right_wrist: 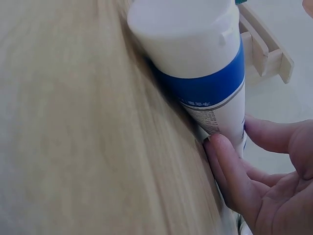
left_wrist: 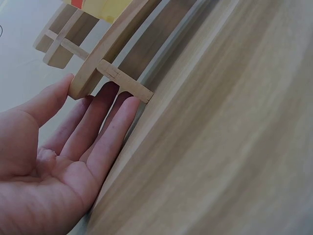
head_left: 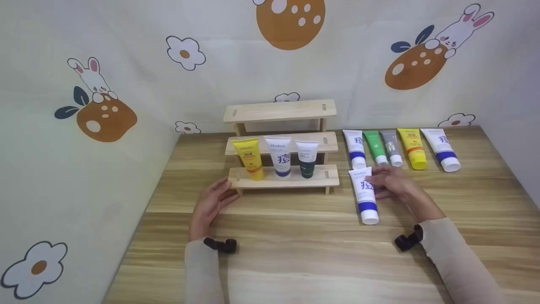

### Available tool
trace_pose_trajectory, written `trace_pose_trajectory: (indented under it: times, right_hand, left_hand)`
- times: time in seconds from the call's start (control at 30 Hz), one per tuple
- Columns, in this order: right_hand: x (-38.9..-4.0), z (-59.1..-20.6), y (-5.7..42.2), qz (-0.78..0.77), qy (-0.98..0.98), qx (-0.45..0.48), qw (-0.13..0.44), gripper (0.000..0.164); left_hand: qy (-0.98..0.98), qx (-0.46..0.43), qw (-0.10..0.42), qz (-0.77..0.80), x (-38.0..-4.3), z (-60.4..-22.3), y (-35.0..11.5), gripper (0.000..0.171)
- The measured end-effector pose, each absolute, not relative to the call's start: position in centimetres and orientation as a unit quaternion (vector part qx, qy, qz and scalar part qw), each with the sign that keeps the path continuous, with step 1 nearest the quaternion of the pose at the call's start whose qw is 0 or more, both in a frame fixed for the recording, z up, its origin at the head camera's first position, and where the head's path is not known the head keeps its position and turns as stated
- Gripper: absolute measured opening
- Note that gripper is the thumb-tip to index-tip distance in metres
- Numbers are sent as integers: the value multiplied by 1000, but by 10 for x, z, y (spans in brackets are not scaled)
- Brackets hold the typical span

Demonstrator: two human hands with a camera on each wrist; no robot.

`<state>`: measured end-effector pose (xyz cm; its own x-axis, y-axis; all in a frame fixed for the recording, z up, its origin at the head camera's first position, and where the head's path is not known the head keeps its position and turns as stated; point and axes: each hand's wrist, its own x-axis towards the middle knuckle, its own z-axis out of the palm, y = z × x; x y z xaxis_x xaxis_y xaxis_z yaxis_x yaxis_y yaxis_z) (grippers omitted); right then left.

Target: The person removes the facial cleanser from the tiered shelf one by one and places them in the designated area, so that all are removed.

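Note:
My right hand (head_left: 392,181) pinches a white squeeze tube with a blue band (head_left: 365,194) from its right side. In the right wrist view, the thumb lies on one face of the tube and the fingertips (right_wrist: 222,142) on the other, close over the table. At the left end of the three-step wooden display rack (head_left: 282,182), my left hand (head_left: 211,203) holds the lowest step. The left wrist view has the thumb at the board's corner and the fingers reaching beneath, beside the short leg (left_wrist: 126,81). On that step stand a yellow tube (head_left: 249,159), a white-and-blue tube (head_left: 279,158) and a white-and-green tube (head_left: 307,158).
Along the table's back right lie a white-and-blue tube (head_left: 355,147), a green tube (head_left: 375,147), a grey tube (head_left: 391,147), a yellow tube (head_left: 413,147) and a larger white-and-blue tube (head_left: 441,148). A patterned cloth (head_left: 236,63) hangs behind the wooden table (head_left: 295,249).

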<state>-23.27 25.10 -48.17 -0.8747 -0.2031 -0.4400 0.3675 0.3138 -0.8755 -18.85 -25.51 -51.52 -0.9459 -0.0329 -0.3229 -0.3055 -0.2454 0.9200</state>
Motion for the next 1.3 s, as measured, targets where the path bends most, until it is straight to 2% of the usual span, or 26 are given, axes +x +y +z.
trace_pose_trajectory:
  times: [0.5, 0.63, 0.77, 0.97, 1.3]
  right_hand:
    - [-234, -477, 252, -588, 769, 76, 238, 71]
    - [-234, -471, 250, -562, 792, 79, 225, 73]
    - [-230, -460, 248, -560, 803, 76, 188, 72]
    - [-216, -441, 238, -588, 797, 19, 133, 68]
    - [-198, -425, 207, -561, 817, -62, 114, 65]
  left_hand:
    - [593, -144, 85, 788, -187, -516, -256, 57]
    - [595, -152, 85, 785, -187, -515, -256, 57]
    - [595, -151, 86, 785, -187, -514, -255, 59]
    - [596, -136, 79, 788, -186, -515, -255, 58]
    - [593, -141, 84, 788, -186, -515, -256, 55]
